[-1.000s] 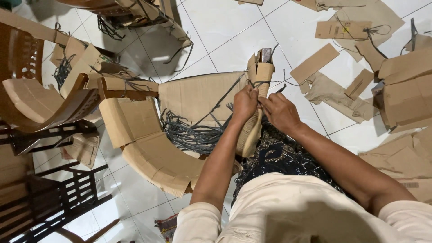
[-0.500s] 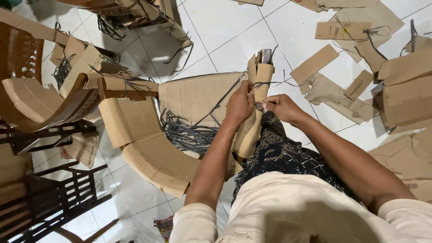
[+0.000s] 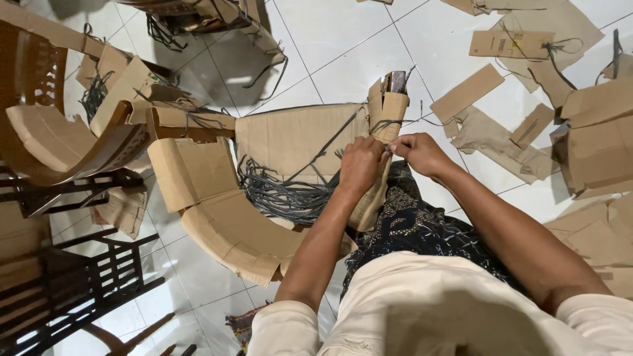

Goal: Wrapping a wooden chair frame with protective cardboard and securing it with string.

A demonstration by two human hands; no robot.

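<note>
a person seated on a white tiled floor (image 3: 343,46) works at a tall cardboard-wrapped piece (image 3: 386,109) standing upright at the centre of the frame, its dark end poking out at the top. the left hand (image 3: 361,165) is clenched around the wrapped piece just below a band of grey strapping (image 3: 389,123), pressing the cardboard in; the right hand (image 3: 417,150) is pinched shut on the end of that strapping, just beside the left thumb. compared with half a second ago, the two hands have closed up until they nearly touch, and the right hand has drawn in from the right toward the piece, which suggests the strap is being pulled snug or knotted rather than freshly laid. a second ago both hands sat lower against the wrap; they now sit a little higher. a loose heap of grey straps (image 3: 280,194) lies just left of the left forearm, on a flat cardboard sheet (image 3: 290,135). curved cardboard wraps (image 3: 224,231) rest in the lower left centre, beside dark wooden chair frames (image 3: 72,283) along the left edge. cut cardboard scraps (image 3: 491,132) are scattered across the upper right. a dark patterned cloth (image 3: 409,224) covers the person's lap below the hands.
</note>
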